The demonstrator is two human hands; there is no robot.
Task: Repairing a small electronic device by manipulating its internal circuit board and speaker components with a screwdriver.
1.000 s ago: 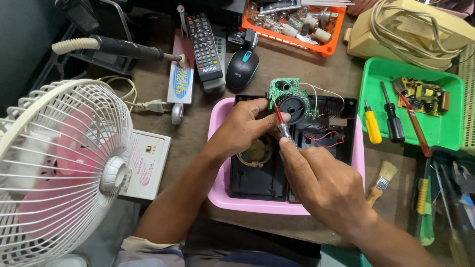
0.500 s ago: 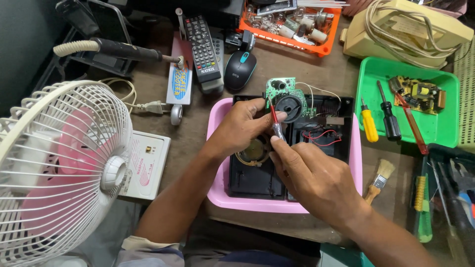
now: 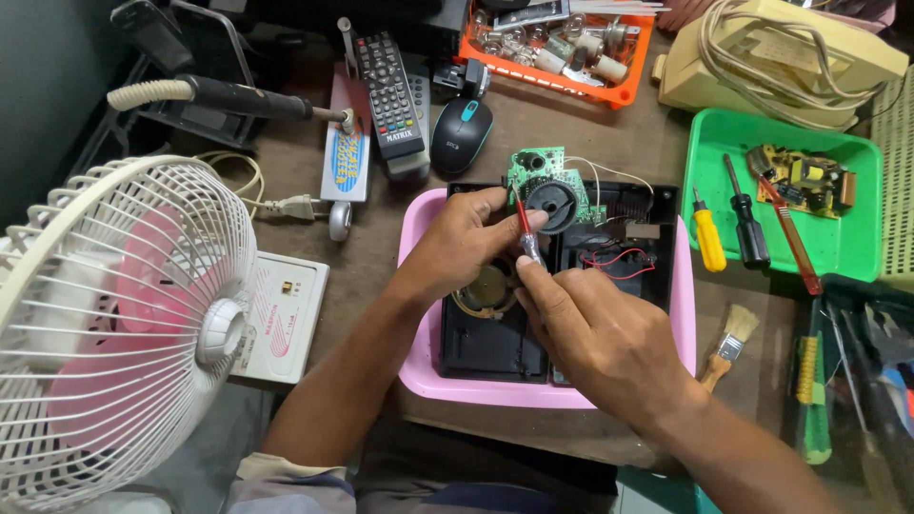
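Open black plastic casing (image 3: 533, 324) sits in a shallow pink plastic tray (image 3: 419, 362) at table centre, likely so loose parts stay put. Left hand (image 3: 466, 243) curls over the casing's far-left edge, steadying it, fingers pressed together. Right hand (image 3: 600, 338) pinches a small red-handled screwdriver (image 3: 524, 228) between thumb and forefinger. Green round-dialled circuit board (image 3: 547, 186) lies tipped up at the far edge, red wires trailing inside.

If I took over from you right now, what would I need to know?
Left hand: steadies the green circuit board at the top of the open black casing.
Right hand: holds a small red-handled screwdriver, tip down near the board.
The casing sits in a pink tray; red wires lie inside.
Done: casing opened, board lifted out at the edge.
Left: whatever the screwdriver is on; that spot is hidden.
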